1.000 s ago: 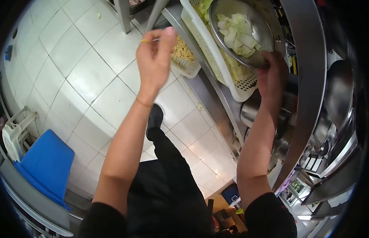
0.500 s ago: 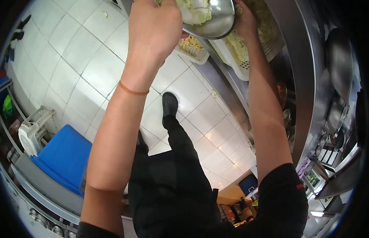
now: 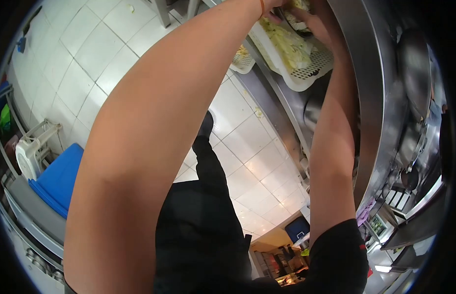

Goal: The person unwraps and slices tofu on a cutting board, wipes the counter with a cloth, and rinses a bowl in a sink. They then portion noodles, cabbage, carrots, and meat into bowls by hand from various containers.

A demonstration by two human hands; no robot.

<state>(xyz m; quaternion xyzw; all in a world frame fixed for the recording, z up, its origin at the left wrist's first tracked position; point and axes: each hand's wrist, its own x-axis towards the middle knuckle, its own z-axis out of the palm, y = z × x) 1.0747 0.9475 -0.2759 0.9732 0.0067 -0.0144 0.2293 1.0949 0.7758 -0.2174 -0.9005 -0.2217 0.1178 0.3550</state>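
Observation:
At the top edge, a metal bowl [image 3: 300,30] with pale cut leaves in it is tilted over a white perforated basket [image 3: 299,84]. My left hand [image 3: 273,11], mostly cut off by the frame, grips the bowl's near left side. On its right side my right hand [image 3: 320,29] has its fingers closed around the rim. Pale green chopped cabbage [image 3: 289,46] lies in the basket, below both hands. Much of the bowl is hidden by my hands and the frame's edge.
A smaller white basket [image 3: 242,62] holds yellowish strips. The steel counter edge [image 3: 370,98] curves down the right, with pans [image 3: 414,78] beyond. At left are a blue lid [image 3: 61,176] and a white stool [image 3: 32,157]. The tiled floor [image 3: 238,142] lies below.
Both hands and the bowl have moved to the upper right, away from me and over the basket. The bowl is tilted more, and my left arm now reaches across the view.

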